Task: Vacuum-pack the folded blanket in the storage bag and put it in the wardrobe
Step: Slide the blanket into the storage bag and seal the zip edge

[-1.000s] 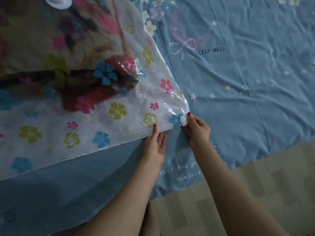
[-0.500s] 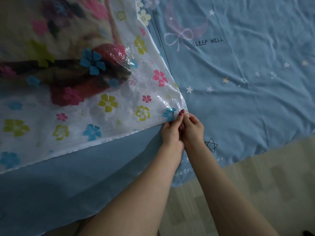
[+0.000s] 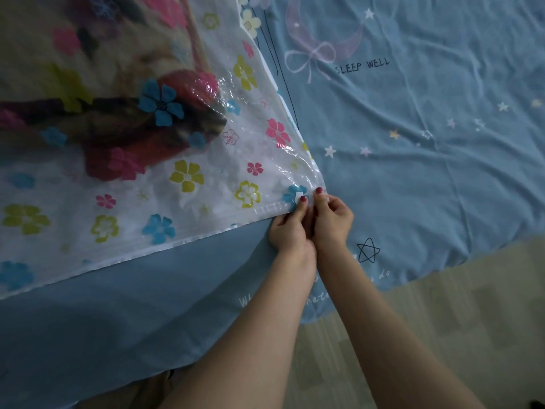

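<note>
The storage bag with the bulging folded blanket covers the left of the bed. Both hands crowd its near right corner, the left hand touching the right hand. Right of the bag the sheet lies flat and open; a bare strip runs along the bag's near edge, and the floor is open beyond.

The storage bag is thin clear plastic, glossy, creased near its corner where the light glints off it, printed with coloured flowers; its near edge carries a whitish ribbed plastic seal strip; a small white plastic slider clip sits on that strip; the blanket inside looks like soft, fuzzy cloth; the bed sheet is matt blue woven cloth, rumpled, with printed stars; the floor looks smooth, pale, wood-patterned
</note>
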